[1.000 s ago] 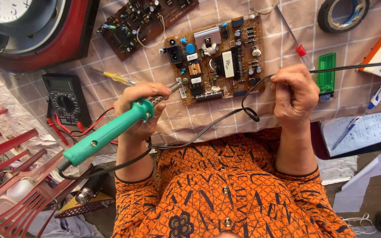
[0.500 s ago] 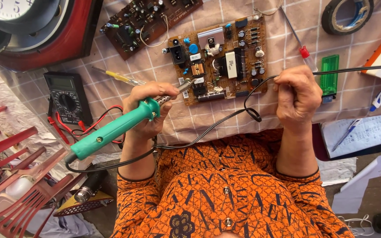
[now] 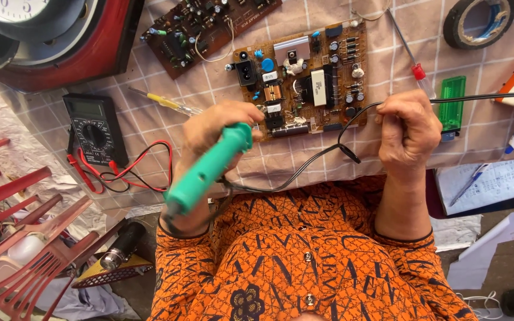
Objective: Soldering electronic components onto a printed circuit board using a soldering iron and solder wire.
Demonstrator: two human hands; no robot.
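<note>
My left hand grips a green-handled soldering iron, its tip hidden under my fingers near the lower left edge of a brown circuit board full of components. My right hand is closed around a black cable just right of the board; the cable loops down across the checked cloth and also runs off to the right edge.
A second circuit board lies at top. A black multimeter with red and black leads sits left. Also here: yellow screwdriver, red-handled screwdriver, tape roll, green part, clock, red plastic chair, papers.
The iron's handle has swung up to a steeper angle, and my left hand has moved closer to the board's lower left edge. My right hand keeps its grip on the cable.
</note>
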